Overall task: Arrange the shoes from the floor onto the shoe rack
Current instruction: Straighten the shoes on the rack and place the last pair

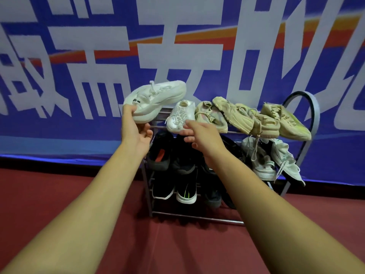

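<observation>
held: white chunky-soled mesh sneaker (156, 99), heel grasped in left hand (136, 131), long axis running up and right from it | slot: top-shelf left end of grey metal shoe rack (233, 221), just under the shoe, left hand nearer | right hand (199, 135): at toe of small white laced sneaker (179, 115) beside slot, grip unclear

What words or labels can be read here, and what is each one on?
"而": a large white character on the blue banner behind the shoe rack.
Other large banner characters: cut off by the picture's edge or partly hidden by shoes, so not surely readable.
Small black tag on the white shoe held by the left hand: too small to read.
</observation>
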### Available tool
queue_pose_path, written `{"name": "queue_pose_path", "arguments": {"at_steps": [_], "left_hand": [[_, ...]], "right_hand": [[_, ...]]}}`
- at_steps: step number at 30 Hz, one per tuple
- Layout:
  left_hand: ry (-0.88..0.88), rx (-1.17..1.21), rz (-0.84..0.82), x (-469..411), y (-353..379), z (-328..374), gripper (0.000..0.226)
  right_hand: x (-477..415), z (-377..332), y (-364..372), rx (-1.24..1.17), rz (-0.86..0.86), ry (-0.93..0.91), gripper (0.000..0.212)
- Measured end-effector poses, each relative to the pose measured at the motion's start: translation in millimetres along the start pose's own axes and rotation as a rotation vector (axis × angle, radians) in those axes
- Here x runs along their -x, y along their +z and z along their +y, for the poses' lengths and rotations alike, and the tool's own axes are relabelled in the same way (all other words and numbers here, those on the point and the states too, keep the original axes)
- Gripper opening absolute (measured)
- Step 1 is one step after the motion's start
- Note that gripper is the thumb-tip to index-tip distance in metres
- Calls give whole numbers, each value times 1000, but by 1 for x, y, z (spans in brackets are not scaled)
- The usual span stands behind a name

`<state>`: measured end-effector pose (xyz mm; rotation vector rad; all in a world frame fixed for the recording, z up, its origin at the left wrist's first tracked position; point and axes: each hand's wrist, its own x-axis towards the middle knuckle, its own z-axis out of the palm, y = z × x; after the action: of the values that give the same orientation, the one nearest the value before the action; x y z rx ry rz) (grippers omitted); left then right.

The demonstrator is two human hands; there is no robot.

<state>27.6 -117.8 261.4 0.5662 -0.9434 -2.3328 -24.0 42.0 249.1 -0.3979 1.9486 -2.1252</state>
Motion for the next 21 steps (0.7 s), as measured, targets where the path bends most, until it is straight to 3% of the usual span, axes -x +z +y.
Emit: {"name": "queue_pose_path", "arguments": {"at_steps": [5, 8, 13, 17, 21], "left_hand": [[-89, 72, -50, 13, -11, -6, 30], [-88, 59, -97, 22, -12, -4, 28], [-149, 27, -62, 23, -8, -3, 43], [-137, 83, -66, 15, -2, -3, 64], [-104, 104, -190, 14, 14, -9, 66]], "right_hand": [[11, -2, -12, -281, 62, 158, 43], [16, -1, -23, -444, 160, 206, 39], [13, 1, -40, -472, 211, 167, 42], [11, 4, -52, -415, 185, 181, 25], [11, -1, -54, -532, 144, 189, 14]]}}
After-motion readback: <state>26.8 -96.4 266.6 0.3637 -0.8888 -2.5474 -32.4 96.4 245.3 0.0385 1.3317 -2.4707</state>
